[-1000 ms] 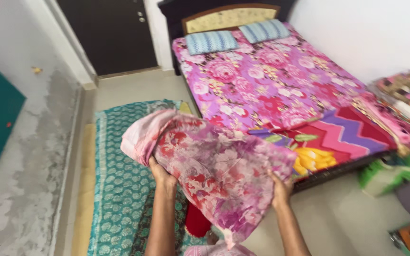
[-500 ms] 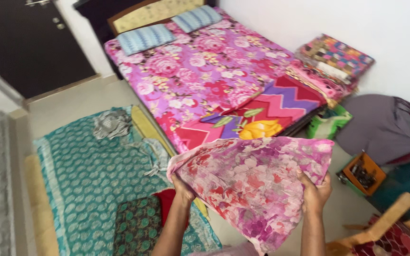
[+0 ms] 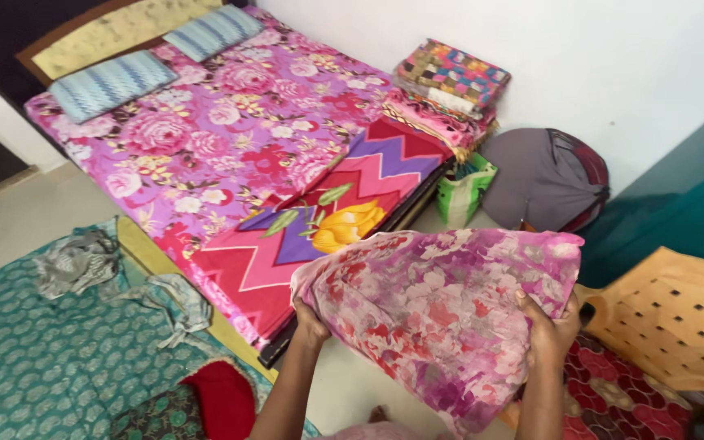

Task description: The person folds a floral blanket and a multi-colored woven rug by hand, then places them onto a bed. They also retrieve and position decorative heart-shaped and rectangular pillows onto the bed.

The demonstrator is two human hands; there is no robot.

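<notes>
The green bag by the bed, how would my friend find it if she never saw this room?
Start at the big bed with the pink flowered sheet and go to its foot corner near the white wall. On the floor there, below the stack of folded cloths, stands the green bag. It is bright green, unlike the grey bundle beside it.

A home bedroom: floral-sheeted bed with pillows (folded blankets stacked beside).

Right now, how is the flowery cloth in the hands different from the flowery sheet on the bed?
The held cloth is crumpled and lifted up, gripped by the left hand and right hand; the bed sheet lies spread flat. The held cloth's flowers look pale and blotchy; the bed sheet's are bright pink roses on purple. Both are pink and purple florals.
</notes>
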